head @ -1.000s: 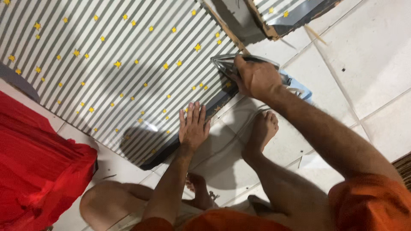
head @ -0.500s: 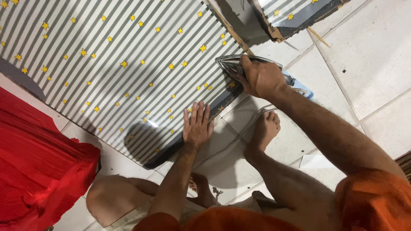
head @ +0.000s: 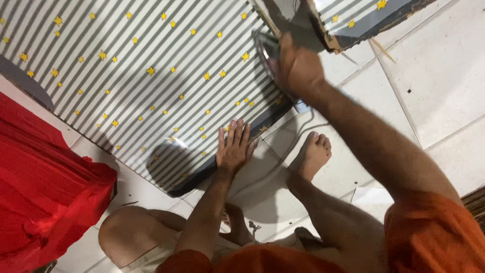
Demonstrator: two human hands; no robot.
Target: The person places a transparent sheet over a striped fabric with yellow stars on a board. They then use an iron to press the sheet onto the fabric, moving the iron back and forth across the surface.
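Observation:
A large sheet of grey-and-white striped paper with yellow stars lies on the tiled floor over a dark flat board. My left hand rests flat, fingers spread, on the sheet's near edge. My right hand is closed around a grey metal tool at the sheet's right edge. The tool is blurred, and a bit of blue shows under my wrist.
A red cloth lies bunched at the left. A second piece covered in the same striped paper is at the top right. My bare foot and bent knee rest on the white tiles. A paper scrap lies nearby.
My right hand has moved the tool a little farther up along the sheet's right edge. My left hand stays flat on the near edge.

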